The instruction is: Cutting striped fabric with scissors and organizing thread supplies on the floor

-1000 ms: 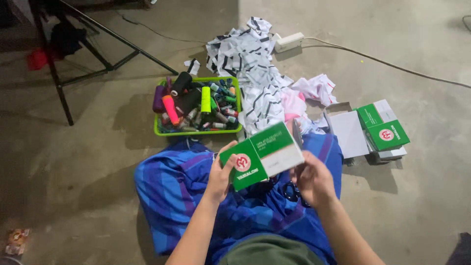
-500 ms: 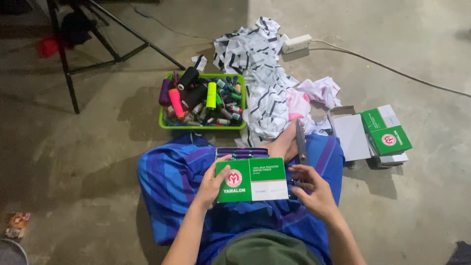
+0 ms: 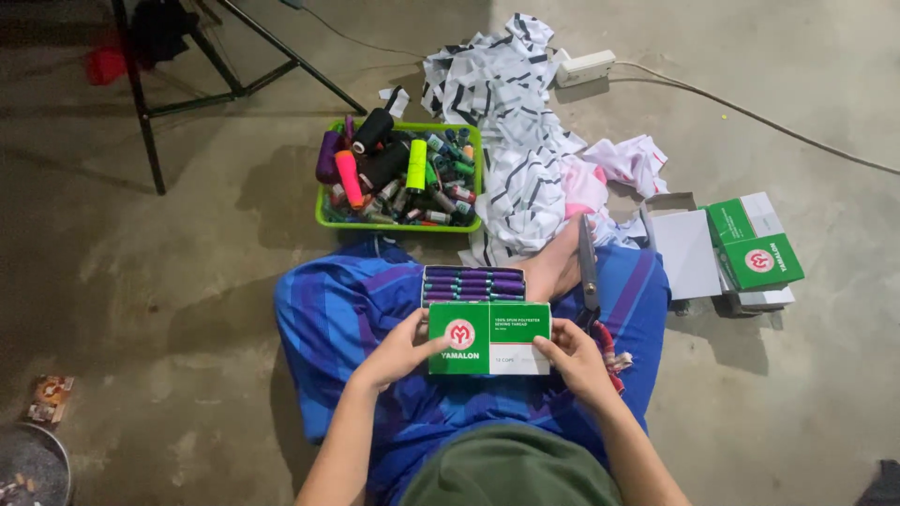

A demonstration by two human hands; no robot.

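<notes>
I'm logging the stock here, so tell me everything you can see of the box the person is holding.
The green and white box looks like thin card, flat and rectangular. Its lid is pulled toward the person, baring a tray of purple thread spools in rows. It lies level over the blue cloth on the lap. The left hand grips its left edge, the right hand its right.

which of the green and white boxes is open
The green and white cardboard box held in both hands: its purple thread spools show. The green-lidded boxes on the floor are shut.
</notes>
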